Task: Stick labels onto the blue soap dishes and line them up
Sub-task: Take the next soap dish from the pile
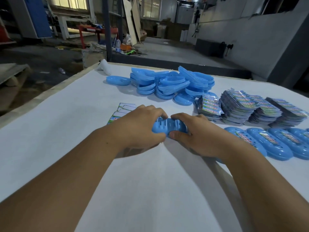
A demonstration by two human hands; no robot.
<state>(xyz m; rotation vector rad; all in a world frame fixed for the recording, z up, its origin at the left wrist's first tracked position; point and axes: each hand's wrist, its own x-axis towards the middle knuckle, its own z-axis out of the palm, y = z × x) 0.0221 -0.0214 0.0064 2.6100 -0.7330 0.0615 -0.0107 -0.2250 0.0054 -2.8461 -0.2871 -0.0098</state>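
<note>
A blue soap dish (167, 125) with slots lies on the white table (66, 131) between my hands. My left hand (140, 126) grips its left end, fingers over the far rim and thumb on the near side. My right hand (194, 134) grips the right end the same way. Loose labels (124, 108) lie just beyond my left hand, partly hidden by it. To the right, a row of labelled blue dishes (274, 143) lies side by side. Part of another dish shows under my right wrist.
A heap of unlabelled blue dishes (170, 84) sits at the far middle, one lone dish (118, 80) to its left. Stacks of printed labels (247, 108) stand at the right. A white object (104, 66) lies at the far table edge. Beyond is workshop floor.
</note>
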